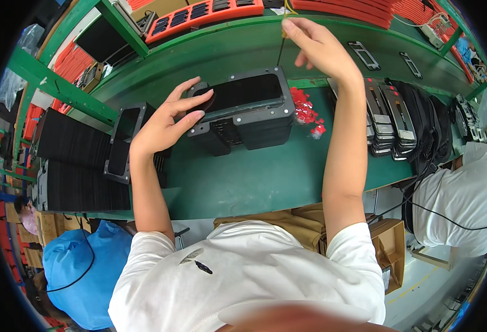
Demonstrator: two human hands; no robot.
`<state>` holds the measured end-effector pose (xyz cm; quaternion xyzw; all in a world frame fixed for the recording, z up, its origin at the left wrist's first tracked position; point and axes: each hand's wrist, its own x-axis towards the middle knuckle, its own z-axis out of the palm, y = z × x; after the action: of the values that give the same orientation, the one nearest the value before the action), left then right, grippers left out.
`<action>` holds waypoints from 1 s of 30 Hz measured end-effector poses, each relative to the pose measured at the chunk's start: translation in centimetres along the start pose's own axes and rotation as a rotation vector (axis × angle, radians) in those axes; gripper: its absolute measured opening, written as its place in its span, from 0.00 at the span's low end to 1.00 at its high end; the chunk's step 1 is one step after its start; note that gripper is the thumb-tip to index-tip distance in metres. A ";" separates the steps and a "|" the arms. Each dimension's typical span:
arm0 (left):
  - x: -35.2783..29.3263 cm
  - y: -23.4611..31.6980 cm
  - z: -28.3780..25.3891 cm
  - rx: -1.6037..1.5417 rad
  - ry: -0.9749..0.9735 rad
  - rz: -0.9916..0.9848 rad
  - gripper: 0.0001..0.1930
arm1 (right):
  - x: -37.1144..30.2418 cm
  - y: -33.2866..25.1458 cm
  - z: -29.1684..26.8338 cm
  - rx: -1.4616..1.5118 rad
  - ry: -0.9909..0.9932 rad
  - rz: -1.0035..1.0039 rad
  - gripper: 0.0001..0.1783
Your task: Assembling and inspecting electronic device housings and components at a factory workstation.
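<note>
A stack of black rectangular frames with dark glossy panels (254, 91) stands on the green bench in front of me. My left hand (174, 113) rests on its left end, fingers spread across the frame edge and the panel. Above the far right corner, my right hand (323, 50) pinches the yellow upper part of a slim screwdriver (280, 52). Its thin shaft points down to that corner; whether the tip touches a screw is too small to tell. Just right of the stack lies a heap of small red pieces (305, 108).
Tall stacks of black panels (77, 138) and two more frames (124, 127) stand at left. Metal-edged parts (390, 119) and black cables fill the right side. A red-orange tray (205, 19) sits on the far shelf. Another person in white (459, 199) is at right.
</note>
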<state>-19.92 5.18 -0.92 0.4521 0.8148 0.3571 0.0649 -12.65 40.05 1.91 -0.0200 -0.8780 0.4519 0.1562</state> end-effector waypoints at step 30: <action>-0.1 -3.3 1.9 -0.193 0.048 0.191 0.46 | -6.1 -8.5 5.0 -0.044 -0.828 -0.605 0.16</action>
<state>-21.34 4.95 -4.48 0.5104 0.7314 0.4490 0.0541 -7.41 29.97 4.45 0.4124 -0.8421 0.3379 -0.0814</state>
